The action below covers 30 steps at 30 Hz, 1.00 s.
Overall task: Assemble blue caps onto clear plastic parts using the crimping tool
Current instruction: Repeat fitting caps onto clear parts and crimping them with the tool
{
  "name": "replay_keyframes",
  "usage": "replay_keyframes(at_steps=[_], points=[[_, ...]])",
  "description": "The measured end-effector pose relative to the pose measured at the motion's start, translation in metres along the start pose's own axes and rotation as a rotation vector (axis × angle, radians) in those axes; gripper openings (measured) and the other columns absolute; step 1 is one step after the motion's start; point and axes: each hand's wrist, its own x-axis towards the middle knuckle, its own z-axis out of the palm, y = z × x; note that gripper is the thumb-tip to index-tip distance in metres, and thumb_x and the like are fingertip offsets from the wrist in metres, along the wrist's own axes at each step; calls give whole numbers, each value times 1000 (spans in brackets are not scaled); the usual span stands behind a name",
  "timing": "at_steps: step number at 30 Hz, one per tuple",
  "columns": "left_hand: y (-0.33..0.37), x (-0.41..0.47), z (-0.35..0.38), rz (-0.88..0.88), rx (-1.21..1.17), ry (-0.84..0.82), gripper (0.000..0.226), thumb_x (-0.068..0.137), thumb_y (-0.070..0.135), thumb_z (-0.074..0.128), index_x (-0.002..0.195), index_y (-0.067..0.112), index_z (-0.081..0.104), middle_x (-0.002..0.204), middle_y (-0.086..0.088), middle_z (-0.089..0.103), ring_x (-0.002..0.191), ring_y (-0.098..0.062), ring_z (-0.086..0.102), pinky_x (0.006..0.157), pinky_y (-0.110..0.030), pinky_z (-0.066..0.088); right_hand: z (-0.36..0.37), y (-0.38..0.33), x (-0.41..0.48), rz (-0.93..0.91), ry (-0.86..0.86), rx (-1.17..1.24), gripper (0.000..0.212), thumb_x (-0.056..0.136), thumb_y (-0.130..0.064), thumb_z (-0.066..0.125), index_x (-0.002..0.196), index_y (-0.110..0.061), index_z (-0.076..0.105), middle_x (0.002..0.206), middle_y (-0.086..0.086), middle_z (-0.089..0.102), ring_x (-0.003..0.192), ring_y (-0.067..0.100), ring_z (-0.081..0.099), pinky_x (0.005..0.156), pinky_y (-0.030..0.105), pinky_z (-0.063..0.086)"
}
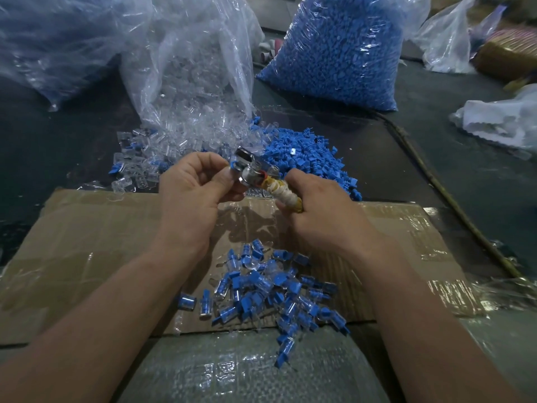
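Left hand (191, 184), blue cap (232, 165) seemingly at fingertips (226, 178)

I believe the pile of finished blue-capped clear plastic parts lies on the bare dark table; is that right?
Not quite: in the head view, that pile of blue-capped clear plastic parts lies on the taped brown cardboard sheet, not on the bare dark table.

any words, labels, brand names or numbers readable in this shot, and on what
No readable text anywhere.
crimping tool: bare metal head, wrapped handle, no marking shows.
bag of blue caps and bag of clear plastic parts: plain clear film.
cardboard sheet: tape only, no print.
brown bundle at far right: too blurred to tell.
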Motion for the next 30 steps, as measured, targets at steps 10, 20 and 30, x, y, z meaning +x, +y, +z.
replay_keyframes(at_steps=[10, 20, 30], points=[[2, -1, 0, -3, 20, 33, 13, 83, -4, 57, 78, 8, 59, 72, -8, 64, 60, -12, 63, 57, -19, 54, 6, -1, -2, -6, 74, 23, 16, 86, -24, 55, 88, -27, 40, 74, -14, 40, 66, 0, 37, 54, 18, 24], [16, 4, -16, -27, 44, -115, 10, 73, 6, 63, 72, 14, 69, 62, 2, 67, 50, -7, 57, 46, -16, 46, -7, 21, 0, 28, 63, 63, 20, 84, -22, 62, 96, -27, 47, 88, -6, 50, 79, 11, 45, 60, 22, 29], [16, -7, -7, -99, 389, -792, 20, 55, 28, 71, 72, 18, 72, 67, -3, 69, 57, -10, 61, 54, -17, 51, -5, 19, 0, 58, -135, 39, 59, 61, -36, 82, 114, -26, 57, 95, -15, 48, 90, 6, 47, 77, 25, 35]])
